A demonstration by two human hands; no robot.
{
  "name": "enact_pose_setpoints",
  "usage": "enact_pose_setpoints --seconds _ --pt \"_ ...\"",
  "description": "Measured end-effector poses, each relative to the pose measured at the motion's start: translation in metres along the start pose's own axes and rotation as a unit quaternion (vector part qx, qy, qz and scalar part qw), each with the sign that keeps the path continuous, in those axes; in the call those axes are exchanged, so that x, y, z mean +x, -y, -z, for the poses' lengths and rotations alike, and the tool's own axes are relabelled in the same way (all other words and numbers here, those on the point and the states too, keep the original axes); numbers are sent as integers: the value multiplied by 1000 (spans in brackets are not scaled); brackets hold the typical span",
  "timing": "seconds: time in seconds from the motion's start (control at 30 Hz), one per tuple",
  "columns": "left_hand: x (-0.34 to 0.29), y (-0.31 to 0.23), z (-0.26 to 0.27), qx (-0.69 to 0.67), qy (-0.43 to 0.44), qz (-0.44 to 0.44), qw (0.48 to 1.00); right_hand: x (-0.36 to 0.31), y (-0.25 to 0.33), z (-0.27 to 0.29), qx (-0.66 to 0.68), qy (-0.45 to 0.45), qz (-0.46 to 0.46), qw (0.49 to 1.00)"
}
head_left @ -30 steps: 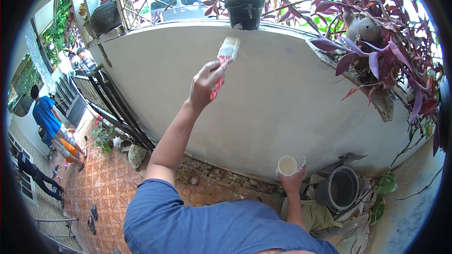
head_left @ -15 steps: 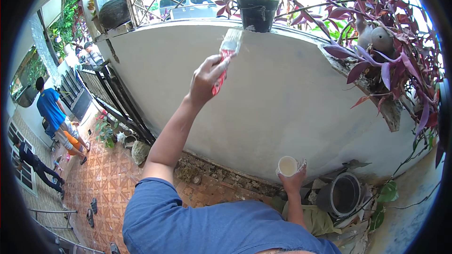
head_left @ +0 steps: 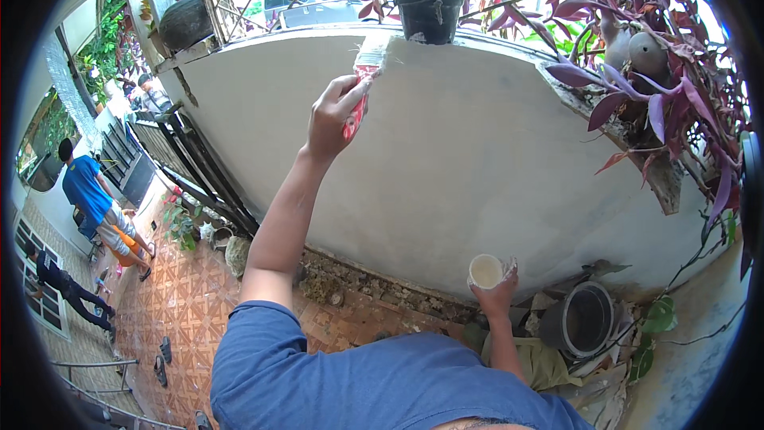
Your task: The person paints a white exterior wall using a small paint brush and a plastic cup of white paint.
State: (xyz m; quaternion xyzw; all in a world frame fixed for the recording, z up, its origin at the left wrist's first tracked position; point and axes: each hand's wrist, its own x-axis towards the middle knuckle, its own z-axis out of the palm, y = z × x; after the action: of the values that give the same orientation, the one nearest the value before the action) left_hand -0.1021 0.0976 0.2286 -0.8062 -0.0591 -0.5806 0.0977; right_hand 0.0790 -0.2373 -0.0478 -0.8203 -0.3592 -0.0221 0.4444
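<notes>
Head view, looking down over the person's blue-shirted shoulders at a low garden wall [head_left: 477, 159]. The left hand [head_left: 333, 115] is raised high, clenched around the red handle of a paintbrush [head_left: 364, 80], whose pale, paint-laden bristles press against the wall just under its top edge, beside a black flower pot [head_left: 430, 12] standing on the coping; the arm is stretched so that the bristles meet the upper strip of the surface. The right hand [head_left: 497, 293] is held low, near the foot of the wall, grasping a small white cup [head_left: 485, 271] kept upright with its mouth open to the brush, apparently as the paint supply. The wall reads off-white to pale grey, with a brighter patch around the bristles. To the right of the cup an empty dark bucket [head_left: 587, 318] stands on the ground among purple-leaved plants [head_left: 637, 72]. At far left, well apart, a person in a blue shirt [head_left: 83, 187] stands on the patterned tile floor [head_left: 183, 302].
</notes>
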Motion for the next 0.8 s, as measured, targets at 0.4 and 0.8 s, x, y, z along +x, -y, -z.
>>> enact_pose_setpoints --seconds 0.4,0.8 --pt "-44 -22 -11 -52 58 -9 997 -11 -7 -4 7 41 -28 999" --pt "-99 -31 -29 -86 165 33 982 -21 -11 6 19 -5 -39 999"
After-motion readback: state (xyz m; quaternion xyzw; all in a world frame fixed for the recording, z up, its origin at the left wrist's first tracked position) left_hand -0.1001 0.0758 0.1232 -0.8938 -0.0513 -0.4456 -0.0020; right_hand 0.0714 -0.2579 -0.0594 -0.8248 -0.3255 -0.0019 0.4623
